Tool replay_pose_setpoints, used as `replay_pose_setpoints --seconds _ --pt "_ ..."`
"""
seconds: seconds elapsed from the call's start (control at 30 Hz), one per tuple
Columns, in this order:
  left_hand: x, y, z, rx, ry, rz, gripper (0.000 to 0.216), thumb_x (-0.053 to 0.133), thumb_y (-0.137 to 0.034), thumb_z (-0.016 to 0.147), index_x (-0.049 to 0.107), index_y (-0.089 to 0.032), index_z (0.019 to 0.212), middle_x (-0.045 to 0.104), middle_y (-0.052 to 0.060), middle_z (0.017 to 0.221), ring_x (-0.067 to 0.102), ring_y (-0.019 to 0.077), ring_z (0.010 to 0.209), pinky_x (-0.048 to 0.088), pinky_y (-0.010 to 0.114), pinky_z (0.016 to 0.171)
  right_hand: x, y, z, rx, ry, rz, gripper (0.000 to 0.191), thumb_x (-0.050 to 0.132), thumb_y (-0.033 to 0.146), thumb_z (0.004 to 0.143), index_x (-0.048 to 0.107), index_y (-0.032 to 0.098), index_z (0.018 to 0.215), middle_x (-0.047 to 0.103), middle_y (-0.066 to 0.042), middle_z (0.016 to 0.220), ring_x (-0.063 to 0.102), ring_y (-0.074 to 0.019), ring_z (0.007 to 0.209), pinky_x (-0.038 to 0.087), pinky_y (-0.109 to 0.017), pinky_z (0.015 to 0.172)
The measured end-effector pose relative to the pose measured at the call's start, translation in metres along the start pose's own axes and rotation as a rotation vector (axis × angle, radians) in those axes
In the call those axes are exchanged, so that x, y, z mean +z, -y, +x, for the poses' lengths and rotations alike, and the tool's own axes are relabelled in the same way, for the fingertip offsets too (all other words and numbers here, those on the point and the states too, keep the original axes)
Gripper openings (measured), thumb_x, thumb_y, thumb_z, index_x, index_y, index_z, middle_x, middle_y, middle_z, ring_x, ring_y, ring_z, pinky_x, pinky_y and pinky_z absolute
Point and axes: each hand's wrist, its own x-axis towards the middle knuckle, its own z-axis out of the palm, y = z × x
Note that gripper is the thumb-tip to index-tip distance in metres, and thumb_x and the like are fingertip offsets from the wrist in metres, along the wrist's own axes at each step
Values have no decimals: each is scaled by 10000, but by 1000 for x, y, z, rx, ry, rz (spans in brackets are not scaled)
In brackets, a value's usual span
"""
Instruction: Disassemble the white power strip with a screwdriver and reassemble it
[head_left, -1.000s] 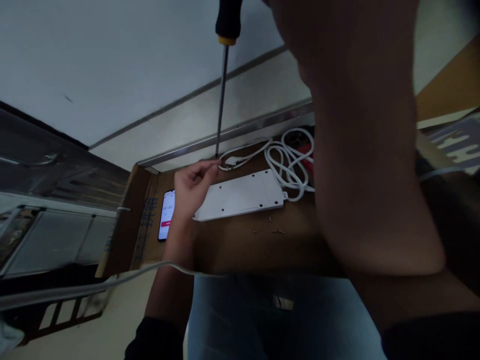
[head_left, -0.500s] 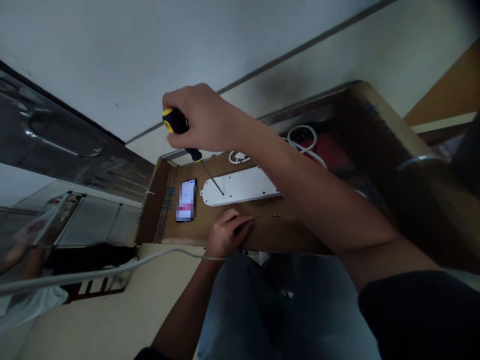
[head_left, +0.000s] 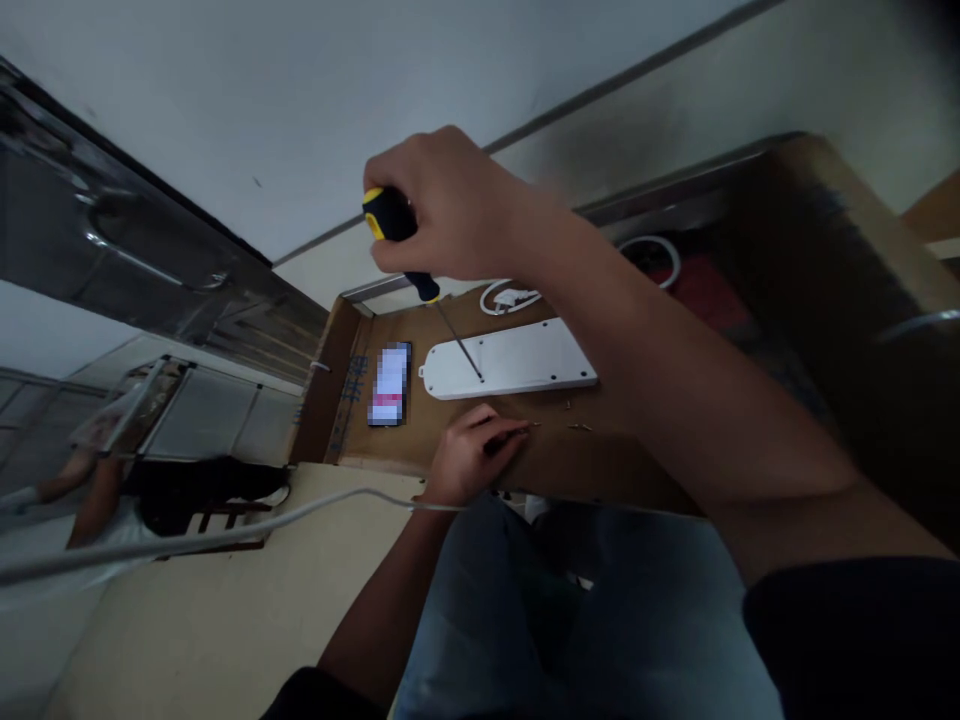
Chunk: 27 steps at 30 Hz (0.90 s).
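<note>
My right hand (head_left: 450,205) is wrapped round the black and yellow handle of a screwdriver (head_left: 454,333). The tilted shaft ends at a hole near the front edge of a white power strip (head_left: 517,358), which lies with its screw-hole side up. Below the strip, my left hand (head_left: 476,455) rests on the brown board, thumb and fingertips pinched together; whatever they hold is too small to make out. Beside those fingertips lies a small screw (head_left: 535,425). More loose screws (head_left: 580,428) lie to the right. My right forearm covers the strip's far right end.
A phone (head_left: 390,384) lies left of the strip. Behind it are a white plug (head_left: 510,299) and a looped white cable (head_left: 660,250). Raised brown sides (head_left: 319,385) bound the board. A pale cord (head_left: 300,515) crosses at lower left; another person's arm (head_left: 97,500) shows at far left.
The whole view has shifted, so the board and both hands appear farther right and slightly higher. The screwdriver tip stays at the same hole, and the left hand keeps its pinch.
</note>
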Motion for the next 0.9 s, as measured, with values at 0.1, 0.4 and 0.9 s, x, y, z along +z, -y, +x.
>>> replay_pose_setpoints --seconds 0.1,0.4,0.9 --pt "-1 0 0 -11 11 -4 246 667 -375 1033 827 -230 1150 684 49 893 641 143 783 523 272 713 -1 1 -2 7 -11 -24 167 628 262 867 697 125 934 587 -2 822 360 -81 727 258 -287 742" --pt "-4 -5 2 -41 26 -5 213 685 -354 1019 826 -234 1125 691 43 906 642 142 772 524 276 696 -5 15 -9 24 22 -34 163 644 258 853 692 139 953 588 20 806 399 -64 735 286 -270 749" --pt "1 7 5 -55 30 -28 207 694 -321 1008 820 -257 1160 693 23 887 629 134 742 494 262 678 -1 35 -25 16 57 69 171 679 313 859 566 195 910 659 -21 950 512 -120 782 377 -307 730"
